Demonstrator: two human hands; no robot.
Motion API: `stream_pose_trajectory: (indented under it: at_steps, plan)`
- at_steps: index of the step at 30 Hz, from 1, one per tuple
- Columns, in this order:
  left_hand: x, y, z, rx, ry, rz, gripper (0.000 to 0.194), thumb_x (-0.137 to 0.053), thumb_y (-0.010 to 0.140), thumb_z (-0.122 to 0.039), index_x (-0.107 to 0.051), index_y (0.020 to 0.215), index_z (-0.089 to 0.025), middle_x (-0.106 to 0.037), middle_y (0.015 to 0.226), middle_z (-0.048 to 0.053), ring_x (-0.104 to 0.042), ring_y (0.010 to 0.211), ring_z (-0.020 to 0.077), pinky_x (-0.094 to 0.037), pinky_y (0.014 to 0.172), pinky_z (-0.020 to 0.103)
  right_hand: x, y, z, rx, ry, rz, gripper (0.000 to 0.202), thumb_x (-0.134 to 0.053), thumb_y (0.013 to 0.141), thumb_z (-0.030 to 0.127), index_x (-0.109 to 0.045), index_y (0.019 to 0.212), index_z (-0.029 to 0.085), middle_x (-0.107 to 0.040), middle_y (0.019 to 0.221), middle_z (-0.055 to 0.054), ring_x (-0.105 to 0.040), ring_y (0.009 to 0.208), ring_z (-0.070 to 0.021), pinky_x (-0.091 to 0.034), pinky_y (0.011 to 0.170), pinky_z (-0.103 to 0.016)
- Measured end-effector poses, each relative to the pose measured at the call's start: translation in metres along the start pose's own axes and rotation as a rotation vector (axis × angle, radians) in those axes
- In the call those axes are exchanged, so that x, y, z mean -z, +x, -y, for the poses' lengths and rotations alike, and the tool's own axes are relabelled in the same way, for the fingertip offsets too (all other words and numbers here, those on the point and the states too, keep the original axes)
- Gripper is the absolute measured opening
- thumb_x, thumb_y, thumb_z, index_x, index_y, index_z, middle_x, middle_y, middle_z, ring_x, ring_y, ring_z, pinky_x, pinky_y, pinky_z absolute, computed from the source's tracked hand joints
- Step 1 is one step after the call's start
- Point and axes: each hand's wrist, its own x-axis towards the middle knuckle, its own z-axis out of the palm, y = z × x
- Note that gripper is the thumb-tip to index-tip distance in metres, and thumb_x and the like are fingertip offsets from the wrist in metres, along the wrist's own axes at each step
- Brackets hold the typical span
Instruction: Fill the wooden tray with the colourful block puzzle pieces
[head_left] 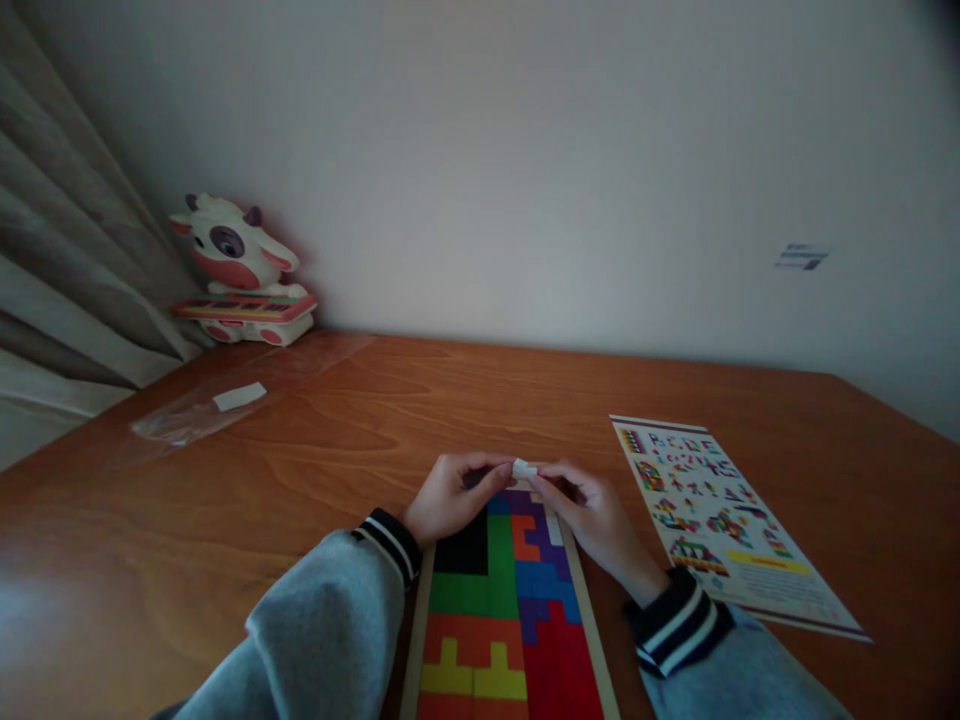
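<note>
A small white puzzle piece (524,468) is pinched between the fingertips of both hands, over the far end of a framed block puzzle. My left hand (454,497) closes on its left side, and my right hand (598,517) grips the right side. Below them lies the puzzle board (417,640) with its pale wooden frame. Green (501,570), blue, purple, orange, yellow and red blocks (559,660) fill much of it. A black gap (463,545) shows at the upper left of the board, near my left wrist. The hands partly cover the far edge.
A printed sheet (720,520) of colourful block patterns lies to the right. On the left is a clear plastic bag (187,412) with a white label (240,397). A cow-shaped toy keyboard (247,275) stands at the back left, by a curtain (67,220) and wall.
</note>
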Motion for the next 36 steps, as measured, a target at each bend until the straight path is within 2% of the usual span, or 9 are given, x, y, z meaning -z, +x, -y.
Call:
stream_pose_trajectory:
  at_steps: [3,8,11,14,19,24,29,34,36]
  plan:
    - [0.000,0.000,-0.001,0.019,-0.063,0.062,0.034,-0.062,0.093,-0.039,-0.071,0.118,-0.018,-0.073,0.117,0.007,-0.069,0.105,0.0224,-0.055,0.096,0.033,-0.001,-0.001,0.000,0.019,-0.027,0.017,0.024,-0.061,0.092,0.042,-0.073,0.093,0.021,-0.073,0.090,-0.005,-0.066,0.082,-0.0192,-0.050,0.073,-0.031]
    - [0.000,0.002,0.001,0.052,0.020,0.024,0.028,-0.068,0.088,-0.037,-0.075,0.108,-0.019,-0.076,0.108,0.005,-0.071,0.100,0.0213,-0.055,0.093,0.031,0.000,-0.002,0.002,0.044,-0.108,0.028,0.022,-0.063,0.091,0.041,-0.072,0.095,0.022,-0.070,0.084,-0.003,-0.062,0.071,-0.0164,-0.049,0.063,-0.029]
    - [0.000,0.003,0.003,0.078,-0.030,0.003,0.027,-0.067,0.089,-0.036,-0.075,0.107,-0.018,-0.076,0.106,0.005,-0.071,0.098,0.0202,-0.055,0.089,0.029,0.015,-0.007,0.000,0.081,-0.214,0.100,0.030,-0.067,0.088,0.041,-0.068,0.113,0.023,-0.066,0.086,-0.003,-0.062,0.075,-0.0169,-0.051,0.068,-0.030]
    - [-0.001,0.004,0.003,0.111,-0.059,-0.010,0.028,-0.069,0.088,-0.037,-0.074,0.106,-0.016,-0.076,0.104,0.006,-0.071,0.095,0.0197,-0.056,0.086,0.028,0.036,-0.013,-0.003,0.114,-0.368,0.258,0.021,-0.066,0.089,0.042,-0.072,0.101,0.025,-0.064,0.092,-0.004,-0.062,0.079,-0.0173,-0.051,0.070,-0.031]
    - [-0.001,0.004,0.004,0.116,-0.006,0.004,0.029,-0.067,0.089,-0.039,-0.073,0.107,-0.017,-0.076,0.104,0.006,-0.071,0.094,0.0196,-0.056,0.085,0.029,0.047,-0.020,0.001,0.091,-0.472,0.301,0.028,-0.068,0.087,0.047,-0.071,0.107,0.028,-0.063,0.105,-0.004,-0.062,0.096,-0.0211,-0.051,0.085,-0.036]
    - [-0.001,0.002,0.001,0.077,0.177,0.014,0.027,-0.064,0.091,-0.038,-0.073,0.108,-0.020,-0.076,0.105,0.004,-0.070,0.095,0.0188,-0.055,0.086,0.028,0.036,-0.020,0.012,-0.010,-0.464,0.305,0.029,-0.074,0.081,0.048,-0.071,0.099,0.026,-0.063,0.103,-0.004,-0.062,0.096,-0.0219,-0.050,0.085,-0.037]
    - [0.000,0.001,-0.004,0.038,0.259,0.018,0.024,-0.063,0.091,-0.036,-0.074,0.107,-0.021,-0.076,0.103,0.002,-0.071,0.092,0.0170,-0.054,0.083,0.025,0.035,-0.019,0.009,-0.070,-0.403,0.262,0.024,-0.075,0.080,0.043,-0.069,0.092,0.023,-0.064,0.098,-0.004,-0.061,0.090,-0.0202,-0.049,0.080,-0.034]
    - [0.000,0.001,-0.006,0.024,0.275,0.026,0.024,-0.063,0.091,-0.035,-0.074,0.107,-0.020,-0.076,0.103,0.002,-0.071,0.093,0.0178,-0.053,0.084,0.026,0.034,-0.020,0.006,-0.152,-0.252,0.284,0.022,-0.071,0.084,0.043,-0.065,0.085,0.022,-0.066,0.078,0.000,-0.060,0.071,-0.0158,-0.047,0.064,-0.029]
    - [-0.001,0.001,-0.005,0.025,0.277,0.027,0.025,-0.063,0.091,-0.036,-0.074,0.107,-0.020,-0.076,0.104,0.002,-0.071,0.092,0.0180,-0.054,0.084,0.026,0.032,-0.020,0.005,-0.170,-0.168,0.250,0.024,-0.068,0.085,0.046,-0.065,0.087,0.022,-0.067,0.076,0.000,-0.061,0.068,-0.0153,-0.049,0.062,-0.028]
